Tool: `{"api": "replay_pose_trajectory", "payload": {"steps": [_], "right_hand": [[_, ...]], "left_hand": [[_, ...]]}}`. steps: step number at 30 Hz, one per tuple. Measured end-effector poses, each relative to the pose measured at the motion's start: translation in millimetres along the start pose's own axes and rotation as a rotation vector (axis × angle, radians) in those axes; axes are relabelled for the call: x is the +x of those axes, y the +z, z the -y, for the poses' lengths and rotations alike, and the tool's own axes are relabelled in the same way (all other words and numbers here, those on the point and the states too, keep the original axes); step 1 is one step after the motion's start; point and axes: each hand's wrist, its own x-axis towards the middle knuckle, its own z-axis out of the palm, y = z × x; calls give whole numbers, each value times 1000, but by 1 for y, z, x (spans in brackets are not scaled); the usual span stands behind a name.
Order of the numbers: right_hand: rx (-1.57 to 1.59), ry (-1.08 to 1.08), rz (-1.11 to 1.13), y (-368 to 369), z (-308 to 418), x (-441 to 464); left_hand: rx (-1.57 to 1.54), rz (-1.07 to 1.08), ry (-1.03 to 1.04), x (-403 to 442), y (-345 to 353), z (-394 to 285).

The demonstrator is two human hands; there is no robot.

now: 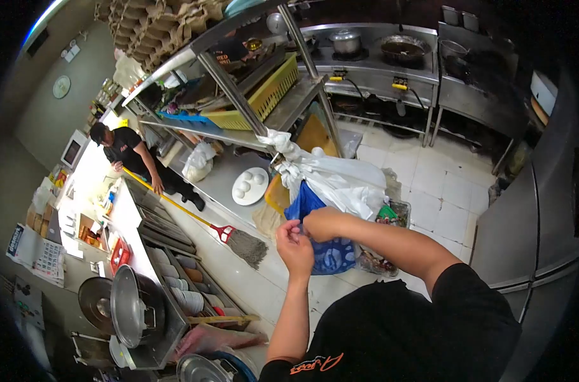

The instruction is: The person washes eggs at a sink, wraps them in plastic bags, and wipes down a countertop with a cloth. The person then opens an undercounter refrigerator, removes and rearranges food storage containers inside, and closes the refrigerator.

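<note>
My left hand [294, 250] is raised in front of a blue plastic bag [334, 256], its fingers curled. Close against it, my right hand [326, 224] has its fingers bent inward and closed. Whatever is between the fingers is too small or hidden to make out. The blue bag hangs right behind both hands, partly covered by them. White plastic bags [340, 181] are knotted around the shelf post above it and drape to the right. A clear plastic container [401, 213] with mixed contents stands on the floor beside the blue bag.
A steel shelf [283, 111] carries a yellow basket [258, 102] and egg trays [153, 28]. White round items lie on a plate [250, 194]. Another person [133, 153] holds a mop [245, 247] on the tiled floor. Stoves [378, 79] line the back; a steel refrigerator [509, 216] stands right.
</note>
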Motion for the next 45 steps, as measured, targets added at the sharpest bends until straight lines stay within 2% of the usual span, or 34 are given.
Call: {"api": "replay_pose_trajectory", "payload": {"steps": [3,5,7,9,10,12,15,18,21,24,27,30,33,36,39,42,45], "right_hand": [[-161,20,72,11,0,19],[-237,1,139,10,1,22],[-89,-35,13,23,-5,27],[-39,-62,-27,28,-9,29],[72,-96,-140,26,-8,19],[79,-25,-197,26,-7,14],[163,-29,-183,14,-12,-2],[278,-61,-282,22,-24,-2],[473,-48,-439,19,-29,-14],[616,-98,-414,23,-36,-12],[623,-85,-392,28,-37,-5],[360,-185,-893,30,-32,-12],[489,-169,-800,33,-31,-4],[322,-198,-529,40,-34,13],[321,-175,-634,40,-32,15],[430,-303,-925,39,-31,11],[517,-266,-1015,37,-33,16]], "left_hand": [[146,70,95,-2,-1,16],[120,60,46,-6,0,16],[105,60,70,-6,-1,17],[231,75,150,0,-6,18],[291,75,184,0,-7,18],[316,92,142,5,-10,13],[386,139,37,6,-10,-3],[459,184,38,9,-10,13],[353,223,-33,9,-8,16],[428,243,-43,8,-2,6],[489,272,72,12,-7,14],[597,345,60,16,-13,15],[531,269,-20,15,-19,27],[324,93,21,8,3,-2],[228,123,-20,7,2,3],[495,232,52,14,-3,-3],[622,300,54,22,-17,21]]}}
